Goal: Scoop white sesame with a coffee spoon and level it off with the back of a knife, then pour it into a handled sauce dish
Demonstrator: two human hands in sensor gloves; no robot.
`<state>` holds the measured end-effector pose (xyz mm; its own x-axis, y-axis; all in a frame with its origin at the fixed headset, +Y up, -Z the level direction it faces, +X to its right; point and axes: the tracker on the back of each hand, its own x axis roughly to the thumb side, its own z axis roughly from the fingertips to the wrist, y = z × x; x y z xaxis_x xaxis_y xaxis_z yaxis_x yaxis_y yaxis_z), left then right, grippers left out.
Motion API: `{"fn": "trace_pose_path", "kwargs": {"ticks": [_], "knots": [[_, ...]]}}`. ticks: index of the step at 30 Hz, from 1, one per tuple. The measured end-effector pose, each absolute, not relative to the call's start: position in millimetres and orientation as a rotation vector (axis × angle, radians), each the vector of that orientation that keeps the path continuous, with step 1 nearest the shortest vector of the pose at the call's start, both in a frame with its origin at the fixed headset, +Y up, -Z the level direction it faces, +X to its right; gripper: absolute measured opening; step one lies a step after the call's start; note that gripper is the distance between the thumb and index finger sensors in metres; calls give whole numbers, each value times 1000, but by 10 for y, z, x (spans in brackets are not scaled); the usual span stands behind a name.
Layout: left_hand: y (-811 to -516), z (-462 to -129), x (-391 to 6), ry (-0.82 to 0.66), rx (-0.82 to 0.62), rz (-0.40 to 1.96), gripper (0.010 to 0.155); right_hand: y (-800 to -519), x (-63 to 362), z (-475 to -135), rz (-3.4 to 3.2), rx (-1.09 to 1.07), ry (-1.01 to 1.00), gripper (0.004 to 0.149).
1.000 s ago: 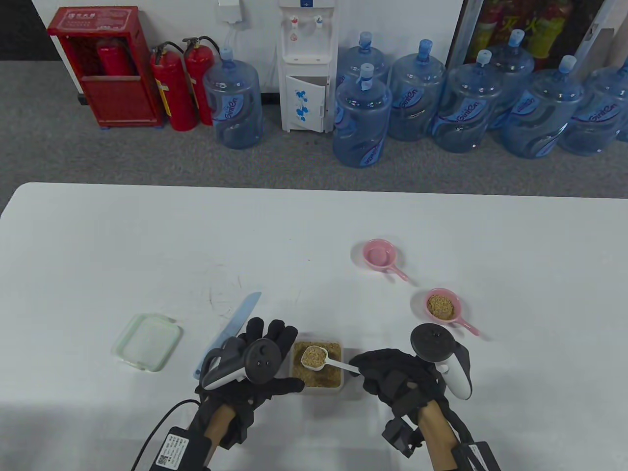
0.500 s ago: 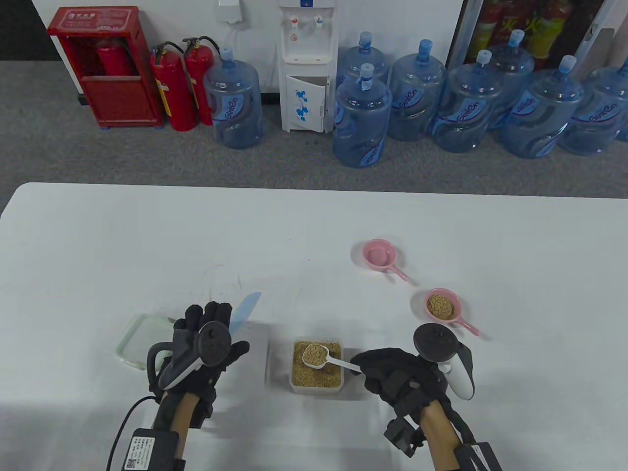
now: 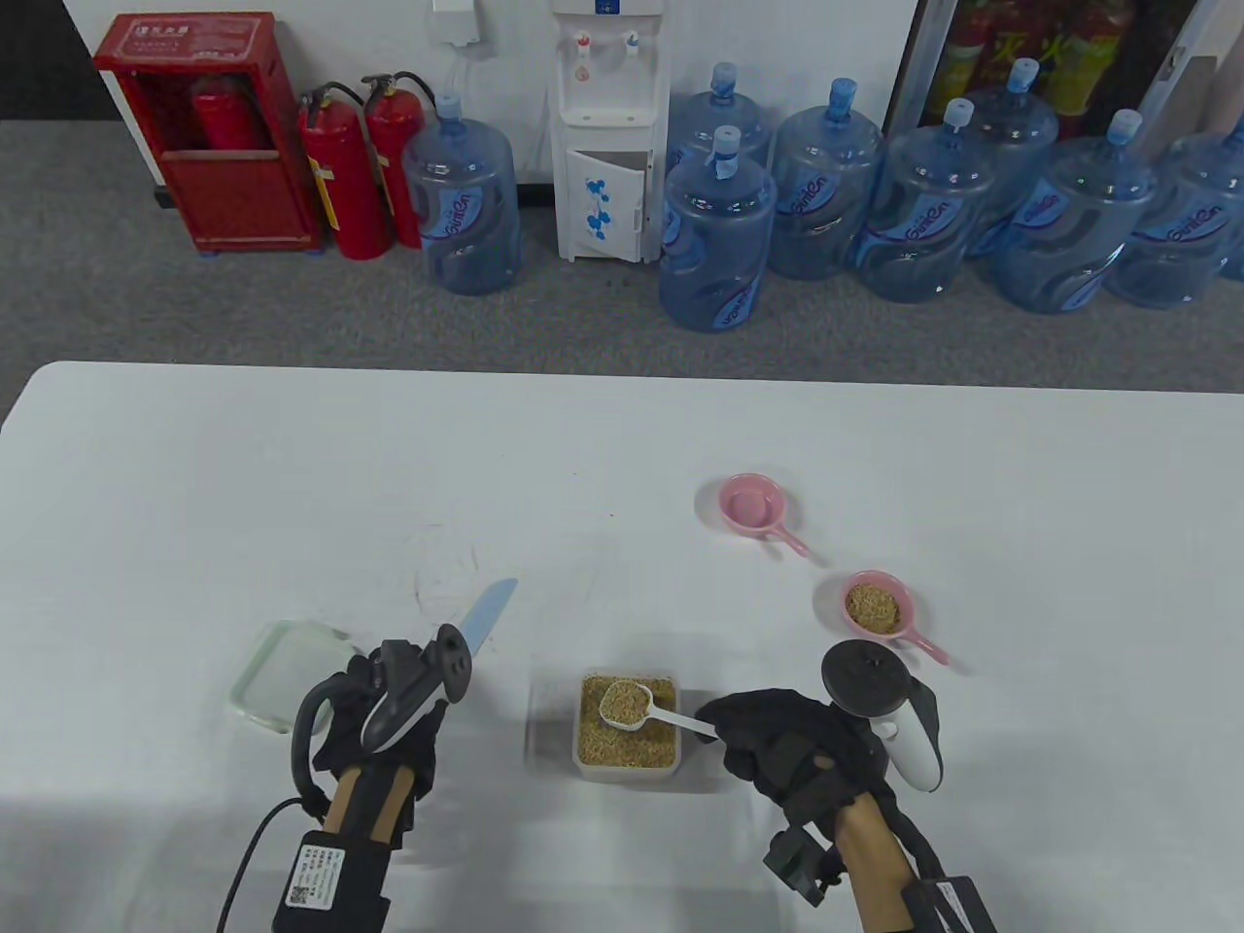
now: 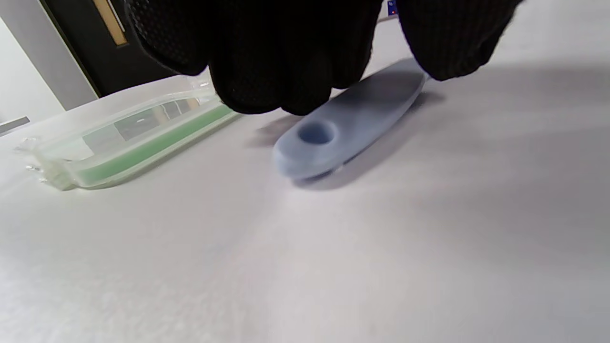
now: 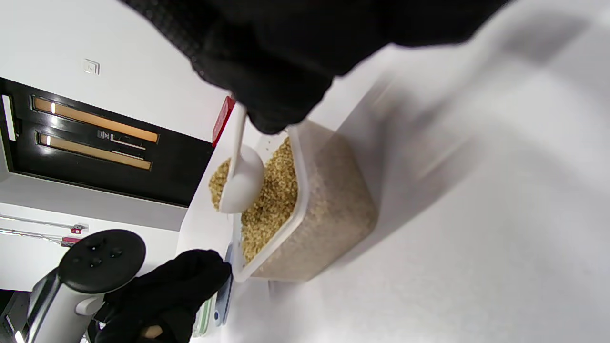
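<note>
White table [image 3: 243, 466] bears sesame box [image 3: 627, 768] under right hand [image 3: 787, 743] pinching heaped spoon [image 3: 627, 705], left hand [image 3: 384, 724] curling round knife [image 3: 483, 612] handle, grip unclear: fumbled pickup or spoon tilt risks spilling before empty dish [image 3: 746, 505].

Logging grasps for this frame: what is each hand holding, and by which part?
Right hand pinches the coffee spoon by its handle end. Left hand closes around the knife handle.
</note>
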<state>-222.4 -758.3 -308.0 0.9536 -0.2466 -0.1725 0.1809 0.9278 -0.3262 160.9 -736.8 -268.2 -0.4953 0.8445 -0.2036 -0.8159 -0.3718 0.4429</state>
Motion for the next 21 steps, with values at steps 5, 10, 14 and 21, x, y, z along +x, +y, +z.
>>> {"fn": "trace_pose_path", "kwargs": {"ticks": [5, 10, 14, 21], "knots": [[-7609, -3101, -2211, 220, -327, -224, 54, -7369, 1606, -2681, 2001, 70, 615, 42], [-7605, -3106, -2241, 226, -320, -178, 55, -7368, 1610, -2682, 2001, 71, 616, 42], [-7599, -3105, -2220, 209, -298, -171, 52, -7368, 1610, -2682, 1996, 68, 616, 42], [-7550, -3079, -2133, 157, -183, -197, 45, -7363, 1609, -2685, 1990, 75, 614, 42]]}}
